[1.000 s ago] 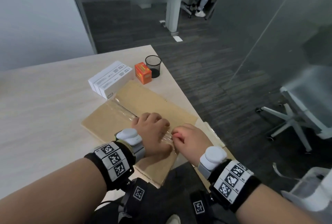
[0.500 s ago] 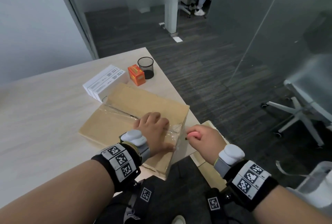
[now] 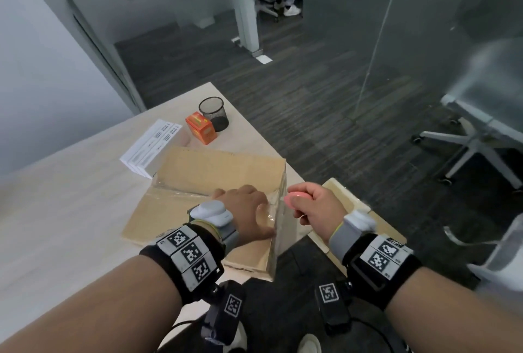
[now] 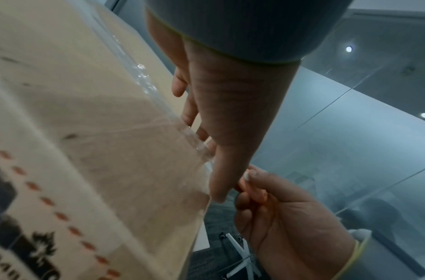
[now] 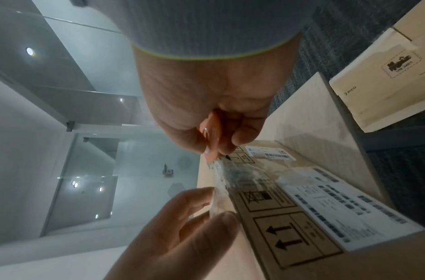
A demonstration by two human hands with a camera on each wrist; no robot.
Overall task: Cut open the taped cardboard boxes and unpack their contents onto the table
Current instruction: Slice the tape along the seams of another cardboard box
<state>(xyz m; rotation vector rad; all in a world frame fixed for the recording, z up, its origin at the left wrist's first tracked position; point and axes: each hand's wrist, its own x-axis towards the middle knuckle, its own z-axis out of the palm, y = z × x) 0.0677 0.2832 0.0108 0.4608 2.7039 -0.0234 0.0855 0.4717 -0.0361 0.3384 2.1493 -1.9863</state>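
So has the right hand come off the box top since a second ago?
Yes. The right hand, gripping the pink cutter, has moved rightward off the cardboard box, now beside its right edge.

I see a tan box (image 3: 198,183) sealed with clear glossy tape (image 3: 266,211), black arrows printed on its side. The cutter (image 3: 294,199) in my right hand (image 3: 314,208) is pink. Far off sit an orange carton (image 3: 201,127), a black mesh cup (image 3: 214,113) and white boxes (image 3: 150,149) on the pale wood-grain surface (image 3: 56,211).
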